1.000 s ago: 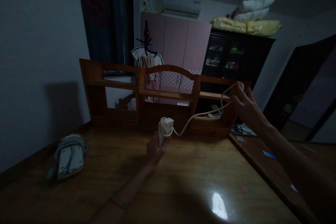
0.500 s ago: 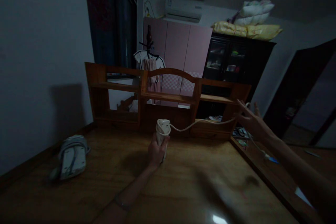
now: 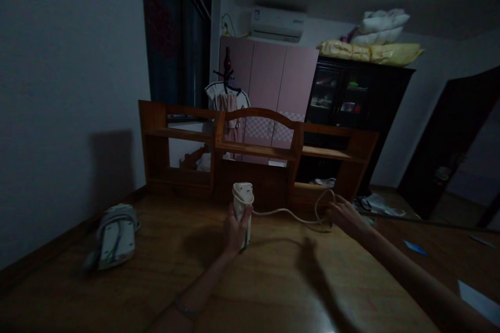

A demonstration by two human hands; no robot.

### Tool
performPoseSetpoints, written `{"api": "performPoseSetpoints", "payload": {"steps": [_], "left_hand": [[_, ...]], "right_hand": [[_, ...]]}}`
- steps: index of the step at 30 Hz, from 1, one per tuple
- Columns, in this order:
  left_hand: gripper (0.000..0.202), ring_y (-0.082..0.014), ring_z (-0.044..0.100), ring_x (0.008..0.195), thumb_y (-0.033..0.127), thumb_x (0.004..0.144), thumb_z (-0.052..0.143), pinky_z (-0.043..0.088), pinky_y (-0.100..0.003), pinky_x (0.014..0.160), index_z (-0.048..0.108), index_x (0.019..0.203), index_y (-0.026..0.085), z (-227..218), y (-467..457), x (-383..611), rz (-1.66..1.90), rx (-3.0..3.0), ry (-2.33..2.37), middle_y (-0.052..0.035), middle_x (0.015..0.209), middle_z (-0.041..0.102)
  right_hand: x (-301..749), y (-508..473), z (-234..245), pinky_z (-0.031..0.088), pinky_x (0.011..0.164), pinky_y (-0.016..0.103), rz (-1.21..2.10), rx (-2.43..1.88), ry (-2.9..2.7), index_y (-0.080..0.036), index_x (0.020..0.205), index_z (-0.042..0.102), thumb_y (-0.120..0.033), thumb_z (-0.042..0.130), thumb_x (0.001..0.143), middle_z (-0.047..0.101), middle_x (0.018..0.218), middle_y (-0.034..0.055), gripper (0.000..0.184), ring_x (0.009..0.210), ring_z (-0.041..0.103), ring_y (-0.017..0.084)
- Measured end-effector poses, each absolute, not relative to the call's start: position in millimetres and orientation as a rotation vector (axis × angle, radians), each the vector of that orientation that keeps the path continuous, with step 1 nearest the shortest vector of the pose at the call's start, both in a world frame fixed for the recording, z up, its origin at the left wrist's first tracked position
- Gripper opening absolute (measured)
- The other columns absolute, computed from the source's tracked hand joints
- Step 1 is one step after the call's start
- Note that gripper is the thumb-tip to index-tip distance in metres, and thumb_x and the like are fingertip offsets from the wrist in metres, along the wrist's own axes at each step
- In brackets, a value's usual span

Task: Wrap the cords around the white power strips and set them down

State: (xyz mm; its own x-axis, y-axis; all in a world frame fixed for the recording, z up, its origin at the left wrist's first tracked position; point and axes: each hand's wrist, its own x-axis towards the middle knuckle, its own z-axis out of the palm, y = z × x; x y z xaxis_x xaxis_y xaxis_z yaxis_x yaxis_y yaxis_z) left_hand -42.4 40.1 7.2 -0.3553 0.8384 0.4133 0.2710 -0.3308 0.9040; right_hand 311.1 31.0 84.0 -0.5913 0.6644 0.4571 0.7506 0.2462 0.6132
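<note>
A white power strip stands on end above the wooden surface, with its cord looped round the upper part. My left hand is wrapped around its lower part. From the strip a pale cord runs to the right in a slack curve and forms a loop near my right hand. The fingers of that hand are closed on the cord. At the left lies a second white power strip, with a grey cord wound about it.
A wooden shelf unit stands along the back of the wooden tabletop. The wall rises at the left. Papers and plastic bags lie beyond the right edge, near a blue packet.
My right hand has come inward and down, and its spread fingers have closed on the cord. The cord now hangs slacker, with a loop. My left hand keeps its hold.
</note>
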Motion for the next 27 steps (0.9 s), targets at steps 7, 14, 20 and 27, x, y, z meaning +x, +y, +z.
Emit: {"api": "performPoseSetpoints", "payload": {"steps": [7, 14, 20, 27], "left_hand": [[0.052, -0.0226, 0.064, 0.081, 0.057, 0.078, 0.053, 0.044, -0.027, 0.067, 0.051, 0.113, 0.019, 6, 39, -42, 1.702, 1.486, 1.489, -0.0080, 0.089, 0.067], [0.044, -0.0172, 0.061, 0.074, 0.051, 0.079, 0.055, 0.043, -0.024, 0.063, 0.050, 0.109, 0.019, 7, 26, -34, 1.643, 1.774, 1.314, -0.0046, 0.088, 0.064], [0.037, -0.0148, 0.057, 0.065, 0.048, 0.078, 0.057, 0.040, -0.022, 0.059, 0.051, 0.103, 0.021, 1, 26, -33, 1.608, 1.887, 1.314, -0.0017, 0.079, 0.061], [0.040, -0.0155, 0.060, 0.071, 0.044, 0.078, 0.060, 0.042, -0.022, 0.061, 0.052, 0.108, 0.019, 6, 28, -31, 1.568, 1.754, 1.274, -0.0036, 0.086, 0.065]], "right_hand": [[232, 5, 49, 0.045, 0.089, 0.045, -1.114, -1.600, -2.194, -0.010, 0.132, 0.045, -0.010, 0.053, 0.078, 0.048, 0.132, 0.0216, 0.055, 0.109, 0.054, 0.032], [128, 27, 39, 0.034, 0.103, 0.044, -0.584, -1.076, -2.312, -0.014, 0.140, 0.029, -0.025, 0.050, 0.085, 0.042, 0.138, 0.0158, 0.059, 0.127, 0.038, 0.027], [129, 53, -12, 0.044, 0.067, 0.024, -0.290, -1.142, -2.369, -0.023, 0.116, 0.052, -0.009, 0.043, 0.086, 0.067, 0.101, 0.0059, 0.034, 0.083, 0.064, 0.018], [149, 46, 9, 0.025, 0.050, 0.022, -0.466, -1.420, -2.221, -0.025, 0.095, 0.063, -0.034, 0.039, 0.095, 0.071, 0.074, 0.0022, 0.026, 0.061, 0.065, 0.014]]}}
